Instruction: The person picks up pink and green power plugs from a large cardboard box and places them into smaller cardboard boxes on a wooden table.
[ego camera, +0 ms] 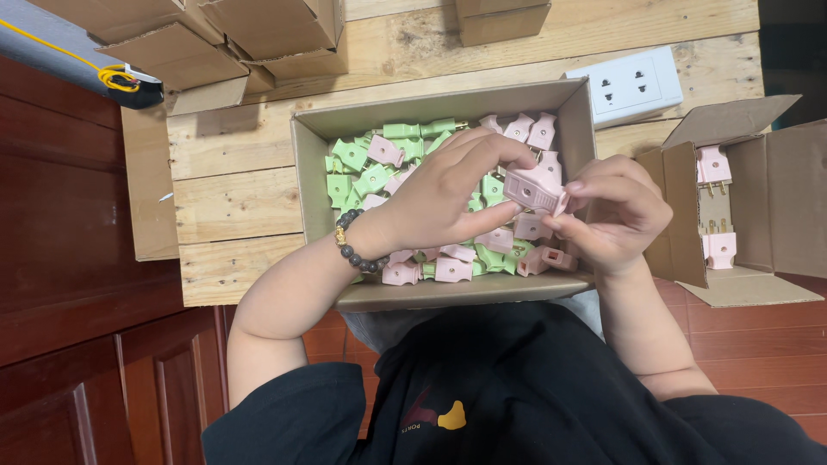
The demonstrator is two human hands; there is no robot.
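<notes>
A pink plug housing (pixel 535 189) is held between both hands over an open cardboard box (pixel 314 185). My left hand (pixel 444 194), with a dark bead bracelet at the wrist, pinches its left end with thumb and fingers. My right hand (pixel 616 211) grips its right end. The box below holds several green plug parts (pixel 357 168) and pink plug parts (pixel 452 269) mixed together.
A second open carton (pixel 758 207) at the right holds pink plugs with metal prongs (pixel 719 248). A white wall socket (pixel 629 84) lies behind the box on the wooden pallet (pixel 233 207). Folded cardboard boxes (pixel 233 39) are stacked at the back left. Dark wood cabinet doors (pixel 86 284) stand at left.
</notes>
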